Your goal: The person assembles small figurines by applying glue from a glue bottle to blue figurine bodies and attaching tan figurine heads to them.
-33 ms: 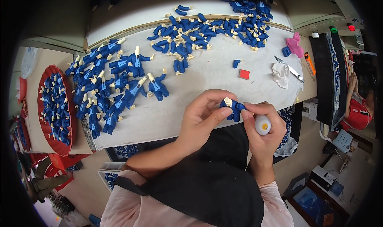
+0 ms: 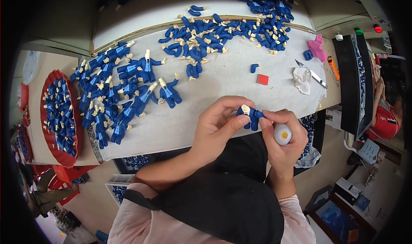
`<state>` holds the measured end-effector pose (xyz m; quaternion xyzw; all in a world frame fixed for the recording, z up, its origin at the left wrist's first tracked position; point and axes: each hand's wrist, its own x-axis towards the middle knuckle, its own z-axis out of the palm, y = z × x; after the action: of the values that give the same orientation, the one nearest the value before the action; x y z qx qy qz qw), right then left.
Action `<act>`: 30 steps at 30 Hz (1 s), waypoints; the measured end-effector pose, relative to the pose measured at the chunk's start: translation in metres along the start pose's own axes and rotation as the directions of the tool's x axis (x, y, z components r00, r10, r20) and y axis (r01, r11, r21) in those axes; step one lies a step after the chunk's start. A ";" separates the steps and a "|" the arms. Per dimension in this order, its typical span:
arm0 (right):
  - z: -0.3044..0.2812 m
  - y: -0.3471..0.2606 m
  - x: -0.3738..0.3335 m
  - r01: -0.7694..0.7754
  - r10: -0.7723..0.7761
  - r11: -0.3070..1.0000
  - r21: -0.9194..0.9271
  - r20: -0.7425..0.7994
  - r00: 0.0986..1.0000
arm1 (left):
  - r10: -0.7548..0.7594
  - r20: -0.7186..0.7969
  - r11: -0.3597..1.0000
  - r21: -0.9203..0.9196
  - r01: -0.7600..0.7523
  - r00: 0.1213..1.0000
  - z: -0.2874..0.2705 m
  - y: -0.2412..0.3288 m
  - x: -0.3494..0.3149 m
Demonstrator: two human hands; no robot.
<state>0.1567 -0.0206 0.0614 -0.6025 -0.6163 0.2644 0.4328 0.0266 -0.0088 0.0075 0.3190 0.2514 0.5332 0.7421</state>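
Over the table's near edge, my left hand (image 2: 221,126) pinches a small blue doll body (image 2: 255,119) between thumb and fingers. It has a pale neck piece and stubby blue legs. My right hand (image 2: 286,134) is closed, its thumb and forefinger at the doll's right-side arm. The same hand also holds a pale grey rounded bottle (image 2: 283,133) with a yellow mark, its far end hidden in my fingers. Beyond my hands lie one loose blue doll arm (image 2: 254,68) with a pale hand and a small red square block (image 2: 262,79).
Assembled blue doll bodies (image 2: 128,87) crowd the table's left side. A heap of loose doll arms (image 2: 206,38) lies at the back. Rightward are crumpled tissue (image 2: 302,81), a craft knife (image 2: 315,77), an orange cutter (image 2: 333,68) and pink cloth (image 2: 317,49). A red basket (image 2: 78,134) stands left.
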 end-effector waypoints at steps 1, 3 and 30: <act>0.000 0.001 0.000 -0.001 0.001 1.000 0.001 -0.001 1.000 | 0.007 0.004 1.000 0.018 -0.007 1.000 0.000 0.000 0.000; -0.001 0.002 -0.001 0.016 -0.016 0.999 -0.032 0.006 1.000 | 0.010 0.009 1.000 0.026 -0.010 1.000 -0.002 -0.001 0.000; -0.003 -0.006 0.003 -0.012 0.028 0.990 -0.139 0.115 0.993 | 0.351 0.015 0.770 0.564 -0.298 0.936 -0.001 0.001 0.002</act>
<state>0.1563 -0.0188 0.0684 -0.6207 -0.6512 0.2602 0.3506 0.0258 -0.0066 0.0079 0.5354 0.3708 0.5703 0.5006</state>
